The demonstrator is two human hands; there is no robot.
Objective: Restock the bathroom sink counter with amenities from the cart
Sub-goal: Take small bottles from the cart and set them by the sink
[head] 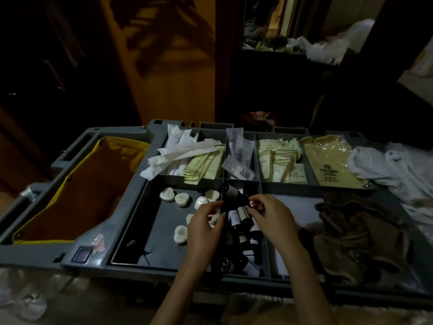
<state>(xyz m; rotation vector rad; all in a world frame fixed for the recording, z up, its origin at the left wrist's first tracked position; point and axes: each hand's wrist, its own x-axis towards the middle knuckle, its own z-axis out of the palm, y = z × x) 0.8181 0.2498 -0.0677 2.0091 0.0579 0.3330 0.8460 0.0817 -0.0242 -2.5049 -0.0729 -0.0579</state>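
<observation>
- While both hands gather them, the small dark bottles, white-labelled, sit bunched at lower centre of the frame, over a narrow cart compartment.
- The left hand curls round the bunch; the right hand pinches one top.
- The step looks like picking stock; next calls for lifting the bunch clear without dropping any.
- Round soaps lie just left.

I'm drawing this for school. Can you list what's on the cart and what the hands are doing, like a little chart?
Left hand: holds small dark bottles
Right hand: pinches the same bottles
Soaps: loose, compartment left of the bottles
Packets: back row compartments
Yellow bag: left end of cart
Brown cloth: front right
</observation>
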